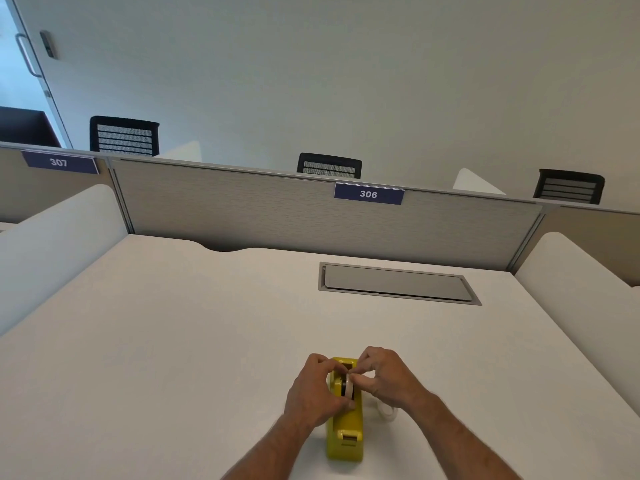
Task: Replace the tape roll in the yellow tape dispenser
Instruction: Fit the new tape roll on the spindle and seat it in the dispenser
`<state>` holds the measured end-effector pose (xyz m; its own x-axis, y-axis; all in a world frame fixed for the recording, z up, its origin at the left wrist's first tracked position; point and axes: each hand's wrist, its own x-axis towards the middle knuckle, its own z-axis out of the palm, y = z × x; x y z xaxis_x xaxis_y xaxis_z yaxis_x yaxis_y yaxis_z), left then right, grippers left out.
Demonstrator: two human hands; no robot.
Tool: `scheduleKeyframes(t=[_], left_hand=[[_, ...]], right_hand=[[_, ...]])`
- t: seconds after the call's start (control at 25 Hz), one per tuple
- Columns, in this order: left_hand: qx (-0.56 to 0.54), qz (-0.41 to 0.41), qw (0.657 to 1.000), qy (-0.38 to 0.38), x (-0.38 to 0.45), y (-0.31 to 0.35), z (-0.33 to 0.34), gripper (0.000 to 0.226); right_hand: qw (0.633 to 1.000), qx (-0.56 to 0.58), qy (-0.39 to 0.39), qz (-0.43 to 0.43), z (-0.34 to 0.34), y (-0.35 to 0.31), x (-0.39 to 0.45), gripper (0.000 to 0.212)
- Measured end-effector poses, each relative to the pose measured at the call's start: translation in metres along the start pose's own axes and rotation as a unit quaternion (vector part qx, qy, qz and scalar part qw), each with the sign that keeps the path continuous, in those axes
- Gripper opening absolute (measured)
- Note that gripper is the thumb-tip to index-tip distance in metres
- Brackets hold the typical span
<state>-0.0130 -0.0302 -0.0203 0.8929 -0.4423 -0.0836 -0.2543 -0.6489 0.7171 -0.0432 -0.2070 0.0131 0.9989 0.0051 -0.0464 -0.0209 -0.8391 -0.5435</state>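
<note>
The yellow tape dispenser [346, 434] stands on the white desk [173, 341] near its front edge, cutter end toward me. A whitish tape roll [349, 388] sits upright in its cradle. My left hand [313, 393] presses against the dispenser's left side, with its fingertips on the roll. My right hand [384, 375] pinches the roll's top from the right. A second, clear tape roll [387, 412] lies on the desk just right of the dispenser, partly hidden under my right wrist.
A grey cable hatch [398, 284] is set into the desk further back. A grey partition [277, 213] labelled 306 closes the far edge, and white side dividers [571, 282] flank the desk. Black chairs [329, 166] stand beyond the partition.
</note>
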Motion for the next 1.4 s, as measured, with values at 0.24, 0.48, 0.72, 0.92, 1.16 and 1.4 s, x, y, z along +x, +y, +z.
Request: scheduleKeyframes(t=[0.24,0.48,0.72,0.92,1.16,1.4], left_hand=[[0.002,0.005,1.000,0.001,0.0002,-0.0004,0.0005,0.060],[-0.001,-0.005,1.000,-0.003,-0.0008,0.0023,-0.0004,0.062],[-0.004,0.007,1.000,-0.001,-0.0008,0.0003,-0.0028,0.061],[-0.005,0.009,1.000,0.003,-0.0012,0.0005,-0.0024,0.064],[-0.009,0.003,1.000,0.004,-0.0010,0.0015,-0.0020,0.058],[-0.001,-0.006,1.000,0.001,-0.0001,0.0023,-0.0011,0.061]], right_hand=[[1.000,-0.018,-0.008,-0.009,-0.0018,-0.0020,-0.0009,0.022],[1.000,-0.008,-0.001,0.003,-0.0026,-0.0004,0.0016,0.017],[0.999,-0.035,-0.015,-0.006,-0.0004,-0.0048,-0.0009,0.035],[1.000,-0.019,-0.018,0.015,0.0008,-0.0045,-0.0010,0.048],[0.999,0.020,-0.038,0.020,-0.0010,-0.0048,-0.0023,0.033],[0.998,0.052,-0.018,0.028,-0.0021,-0.0057,-0.0031,0.007]])
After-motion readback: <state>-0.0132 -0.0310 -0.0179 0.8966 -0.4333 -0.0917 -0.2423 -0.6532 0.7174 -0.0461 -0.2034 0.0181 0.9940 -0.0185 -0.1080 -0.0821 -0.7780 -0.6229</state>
